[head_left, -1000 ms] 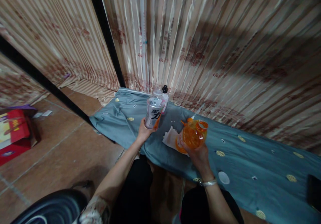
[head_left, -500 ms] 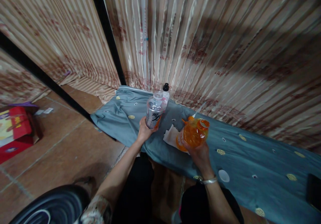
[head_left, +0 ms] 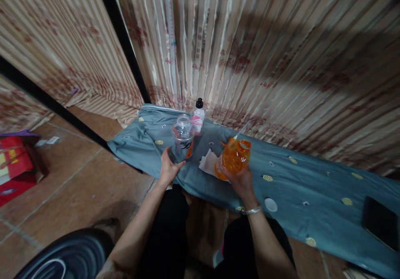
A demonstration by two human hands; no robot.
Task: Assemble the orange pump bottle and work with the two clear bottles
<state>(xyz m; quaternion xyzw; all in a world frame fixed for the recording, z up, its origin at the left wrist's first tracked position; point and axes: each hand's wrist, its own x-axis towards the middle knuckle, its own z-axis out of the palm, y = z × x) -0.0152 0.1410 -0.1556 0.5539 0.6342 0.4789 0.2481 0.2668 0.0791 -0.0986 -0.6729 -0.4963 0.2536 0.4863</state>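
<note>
My left hand (head_left: 169, 168) is beside the lower part of a clear, capless plastic bottle (head_left: 182, 139) with dark lettering and an orange patch. Its thumb and fingers are spread apart, and the bottle stands upright on the blue-green cloth (head_left: 212, 129). My right hand (head_left: 242, 181) is wrapped round an orange see-through bottle (head_left: 234, 156) with an uncovered mouth. This bottle leans a little, over a white piece of paper or fabric (head_left: 208, 161). Behind the clear bottle stands a small white-and-pink bottle (head_left: 198, 123) with a black cap.
A white round disc (head_left: 271, 205) and a black flat object (head_left: 379, 222) lie on the cloth to the right. A striped curtain (head_left: 250, 54) hangs behind. Black poles (head_left: 125, 33), a red box (head_left: 15, 162) and a round dark ribbed object (head_left: 68, 254) are at left.
My left hand has let go of the clear bottle and its fingers have spread. The right hand keeps its hold on the orange bottle. The view has shifted slightly right.
</note>
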